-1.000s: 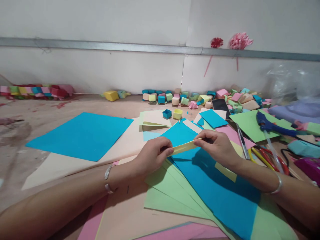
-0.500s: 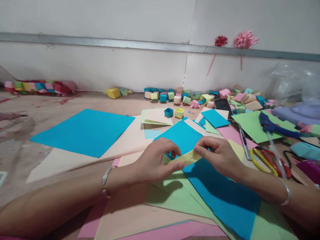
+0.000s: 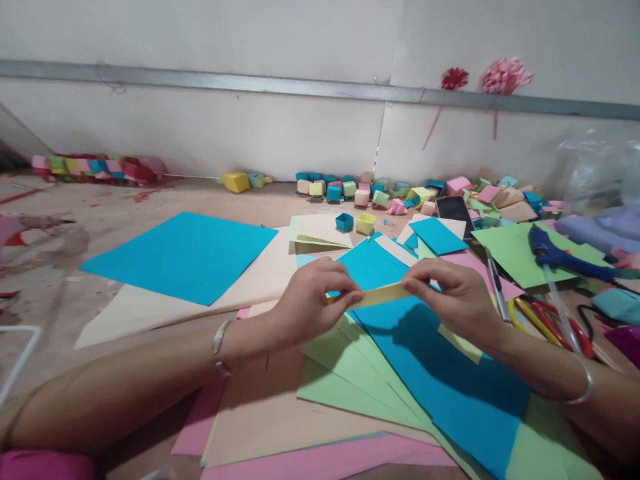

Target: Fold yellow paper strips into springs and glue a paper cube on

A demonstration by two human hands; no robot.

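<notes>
A narrow yellow paper strip is stretched between my two hands, above blue and green sheets. My left hand pinches its left end between thumb and fingers. At the other end, my right hand pinches it the same way. Below lies a long blue sheet, overlapping green sheets. A small yellow paper piece rests on the blue sheet, partly under my right hand. Beyond the strip stand a small open blue paper box and a yellow one.
A large blue sheet lies left. On the right are a cutter knife, yellow- and red-handled tools, a blue glue gun and a phone. Folded paper blocks line the wall. Another person's hand is at far left.
My left hand's fingers have closed onto the strip's end, and the strip is now more level. The view has shifted slightly left. The other person's hand shows more at far left.
</notes>
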